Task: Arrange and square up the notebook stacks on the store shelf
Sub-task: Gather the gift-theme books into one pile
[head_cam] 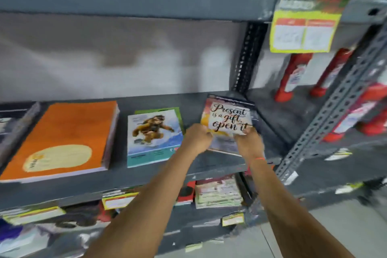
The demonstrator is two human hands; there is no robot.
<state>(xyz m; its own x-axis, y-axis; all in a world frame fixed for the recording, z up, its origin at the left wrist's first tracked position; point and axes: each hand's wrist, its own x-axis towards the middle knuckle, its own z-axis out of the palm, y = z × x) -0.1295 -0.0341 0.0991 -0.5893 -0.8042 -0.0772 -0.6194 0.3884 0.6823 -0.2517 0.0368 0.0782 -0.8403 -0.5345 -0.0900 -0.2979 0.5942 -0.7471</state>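
Both my hands grip a small stack of notebooks whose top cover reads "Present is a gift, open it", at the right end of the grey middle shelf. My left hand holds its near left corner. My right hand holds its near right corner. The stack is tilted, far edge up. To its left lies a stack of notebooks with a cartoon creature cover. Further left sits a thick orange notebook stack.
A perforated grey upright stands just behind the held stack, and a slanted one to the right. Red bottles fill the neighbouring bay. A yellow price card hangs from the shelf above. More notebooks lie on the shelf below.
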